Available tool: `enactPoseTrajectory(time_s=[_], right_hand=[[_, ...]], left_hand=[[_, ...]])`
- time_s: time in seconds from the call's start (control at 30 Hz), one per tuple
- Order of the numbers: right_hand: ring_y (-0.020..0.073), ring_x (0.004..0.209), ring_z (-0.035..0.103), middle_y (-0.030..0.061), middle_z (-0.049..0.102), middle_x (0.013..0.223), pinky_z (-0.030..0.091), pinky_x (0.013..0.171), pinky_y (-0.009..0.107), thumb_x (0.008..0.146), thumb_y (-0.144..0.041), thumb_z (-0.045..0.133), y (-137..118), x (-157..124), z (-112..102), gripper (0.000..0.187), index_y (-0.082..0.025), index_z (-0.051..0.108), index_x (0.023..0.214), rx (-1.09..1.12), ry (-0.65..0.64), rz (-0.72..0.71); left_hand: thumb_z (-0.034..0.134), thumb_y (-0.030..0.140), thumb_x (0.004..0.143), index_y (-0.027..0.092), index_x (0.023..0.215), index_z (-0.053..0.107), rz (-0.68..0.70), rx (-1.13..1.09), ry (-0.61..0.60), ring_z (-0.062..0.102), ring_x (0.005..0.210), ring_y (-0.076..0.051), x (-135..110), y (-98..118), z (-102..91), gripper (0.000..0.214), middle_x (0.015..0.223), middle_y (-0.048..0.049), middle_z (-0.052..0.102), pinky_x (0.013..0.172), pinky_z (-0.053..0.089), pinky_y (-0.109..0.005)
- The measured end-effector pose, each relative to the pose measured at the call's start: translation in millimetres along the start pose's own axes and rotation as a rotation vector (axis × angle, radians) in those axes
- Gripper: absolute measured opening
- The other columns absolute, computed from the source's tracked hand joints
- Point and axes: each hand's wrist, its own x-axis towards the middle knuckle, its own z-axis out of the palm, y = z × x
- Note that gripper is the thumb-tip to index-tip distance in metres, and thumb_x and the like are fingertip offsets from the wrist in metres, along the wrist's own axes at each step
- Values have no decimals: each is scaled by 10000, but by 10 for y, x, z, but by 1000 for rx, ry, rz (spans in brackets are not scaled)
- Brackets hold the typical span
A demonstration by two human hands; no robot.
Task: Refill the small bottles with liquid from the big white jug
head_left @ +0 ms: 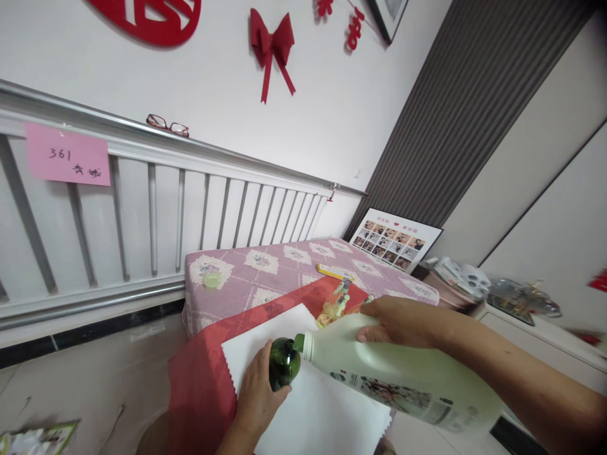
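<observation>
1. The left hand (258, 395) is nearest, its fingers wrapped round a small dark green bottle (283, 363) and holding it upright on a white cloth (313, 411).
2. The right hand (401, 321) grips the handle of a big pale jug (403, 373), fingers curled over the top of it. The jug lies tipped nearly flat, its open neck right at the mouth of the green bottle.
3. The white cloth lies over a red cloth (199, 373) that drapes off the near edge of the table (284, 265).
4. Just behind the jug, on the red cloth, sits a small yellowish clutter of items (334, 306); I cannot tell what they are.
5. The table wears a pink patterned cover. On it, well apart from the hands, rest a pale green cap (213, 279) to the left and a yellow pen-like stick (334, 272) farther back.
6. A photo board (396, 240) leans at the far right corner.
7. Behind the table runs a white radiator (152, 215) with a pink note (67, 155) stuck on it and glasses (167, 125) resting on top.
8. Above, a red bow (272, 47) hangs on the wall.
</observation>
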Motion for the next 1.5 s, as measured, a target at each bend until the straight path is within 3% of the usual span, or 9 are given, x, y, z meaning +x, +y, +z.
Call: enactPoseTrajectory(time_s=[1.5], right_hand=[[320,941,676,123,726,1057,461,742,372,827,-579,535,-25,-15,-13,404,-210,643,954,12,-12,6]], left_hand=[[629,299,659,184,1510,226,-19,27,-8,424,1417,-266,0,15,-11,948,1547,-103,443,1197,331,-405]])
